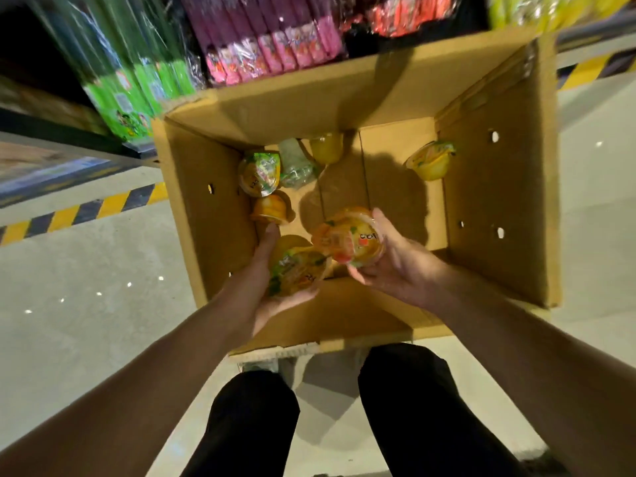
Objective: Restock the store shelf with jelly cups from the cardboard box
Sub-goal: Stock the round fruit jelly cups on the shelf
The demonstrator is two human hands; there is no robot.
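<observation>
A shop: packaged snacks [247,53] fill a display shelf [69,136].

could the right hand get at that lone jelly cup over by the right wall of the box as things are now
Probably not right away. The path to the lone jelly cup looks open across bare box floor, but the right hand is already wrapped around another jelly cup, so it would need to be freed first.

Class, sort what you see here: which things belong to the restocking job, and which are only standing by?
Belong to the job:
cardboard box
jelly cup in the left hand
jelly cup in the right hand
loose jelly cups in the box

Standing by:
green packets
pink packets
striped floor tape
</observation>
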